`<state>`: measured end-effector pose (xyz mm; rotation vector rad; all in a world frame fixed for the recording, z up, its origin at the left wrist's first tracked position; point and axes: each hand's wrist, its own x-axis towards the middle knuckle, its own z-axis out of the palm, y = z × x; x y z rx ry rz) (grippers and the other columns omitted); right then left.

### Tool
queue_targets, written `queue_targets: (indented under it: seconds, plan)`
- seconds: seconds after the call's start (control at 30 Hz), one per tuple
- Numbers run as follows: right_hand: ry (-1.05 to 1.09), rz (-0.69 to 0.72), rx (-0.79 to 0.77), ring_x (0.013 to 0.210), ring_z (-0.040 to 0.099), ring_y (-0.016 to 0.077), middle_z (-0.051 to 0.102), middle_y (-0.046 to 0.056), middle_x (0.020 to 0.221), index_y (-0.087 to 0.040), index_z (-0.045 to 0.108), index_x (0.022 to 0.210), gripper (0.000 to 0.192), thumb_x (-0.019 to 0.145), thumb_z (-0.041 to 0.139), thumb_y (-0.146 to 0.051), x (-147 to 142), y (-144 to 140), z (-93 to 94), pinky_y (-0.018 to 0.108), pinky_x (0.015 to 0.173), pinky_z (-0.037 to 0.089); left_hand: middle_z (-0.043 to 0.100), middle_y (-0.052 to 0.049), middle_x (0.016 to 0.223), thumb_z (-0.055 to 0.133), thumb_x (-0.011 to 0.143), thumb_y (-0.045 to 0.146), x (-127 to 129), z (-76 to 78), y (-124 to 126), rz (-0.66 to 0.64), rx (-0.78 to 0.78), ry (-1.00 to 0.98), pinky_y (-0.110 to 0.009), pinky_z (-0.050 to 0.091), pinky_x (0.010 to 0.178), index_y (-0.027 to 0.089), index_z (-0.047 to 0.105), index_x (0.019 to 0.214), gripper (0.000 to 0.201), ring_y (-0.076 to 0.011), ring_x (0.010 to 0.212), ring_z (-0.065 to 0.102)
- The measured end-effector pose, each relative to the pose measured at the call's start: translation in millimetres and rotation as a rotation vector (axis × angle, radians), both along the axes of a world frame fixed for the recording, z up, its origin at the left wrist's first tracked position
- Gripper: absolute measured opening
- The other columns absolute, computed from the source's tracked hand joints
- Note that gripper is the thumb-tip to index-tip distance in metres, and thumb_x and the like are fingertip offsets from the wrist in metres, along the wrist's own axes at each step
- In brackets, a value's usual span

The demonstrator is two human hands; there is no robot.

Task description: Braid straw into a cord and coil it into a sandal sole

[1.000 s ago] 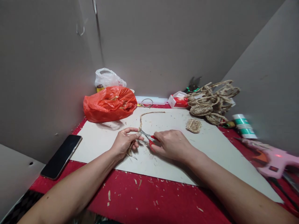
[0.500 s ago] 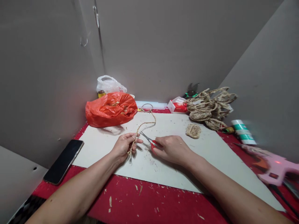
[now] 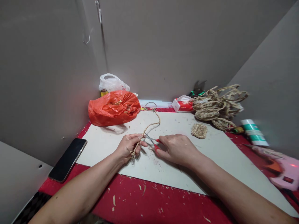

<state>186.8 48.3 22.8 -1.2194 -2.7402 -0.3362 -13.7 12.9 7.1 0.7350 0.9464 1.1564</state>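
Note:
Between the thumb and fingers of my left hand is a thin straw-coloured braided cord. Its frayed, knotted end sticks out below the fingers, and its far part runs up the white board to a loop near the back edge. My right hand is closed round the red handles of a pair of scissors. The scissor blades are apart and point left, their tips close to the cord beside my left fingers. Whether the blades touch the cord I cannot tell.
A white board covers much of the red cloth, with straw scraps about. An orange bag and a phone lie left. Right are a small cord bundle, a rope heap, a tissue pack and a pink glue gun.
The view has swung slightly left, so everything sits further right. The scissor tips have come closer to the cord and my left fingers. Both hands keep their holds.

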Motion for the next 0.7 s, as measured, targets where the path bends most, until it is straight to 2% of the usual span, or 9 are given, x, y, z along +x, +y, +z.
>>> queue_targets:
  seconds: [0.17, 0.43, 0.7]
  plan:
    - [0.008, -0.008, -0.014, 0.056, 0.06, 0.019, 0.07, 0.01, 0.067, -0.015, 0.064, 0.077, 0.03, 0.082, 0.049, -0.041, -1.3, -0.2, 0.0, 0.028, 0.054, 0.021, 0.067, -0.004, 0.06, 0.07, 0.07, 0.03, 1.8, -0.8, -1.6, -0.009, 0.018, 0.034, -0.017, 0.027, 0.032, 0.009, 0.061, 0.086, 0.029, -0.0042, 0.03, 0.041]
    - [0.059, -0.002, -0.111, 0.051, 0.056, 0.0152, 0.068, 0.005, 0.059, -0.018, 0.063, 0.066, 0.026, 0.082, 0.05, -0.033, -1.6, 2.0, -3.5, 0.028, 0.053, 0.021, 0.067, -0.004, 0.059, 0.07, 0.07, 0.031, 2.8, -1.1, -1.7, 0.006, 0.033, 0.044, -0.017, 0.027, 0.033, 0.008, 0.062, 0.091, 0.032, -0.0038, 0.03, 0.041]
    - [0.138, -0.066, -0.109, 0.05, 0.054, 0.015, 0.066, 0.004, 0.059, -0.02, 0.064, 0.069, 0.029, 0.086, 0.045, -0.033, 6.1, 11.0, -9.4, 0.027, 0.052, 0.021, 0.066, -0.004, 0.063, 0.066, 0.073, 0.026, 0.0, -4.6, -0.3, -0.005, 0.047, -0.002, -0.017, 0.026, 0.034, 0.007, 0.064, 0.097, 0.031, -0.0031, 0.032, 0.04]
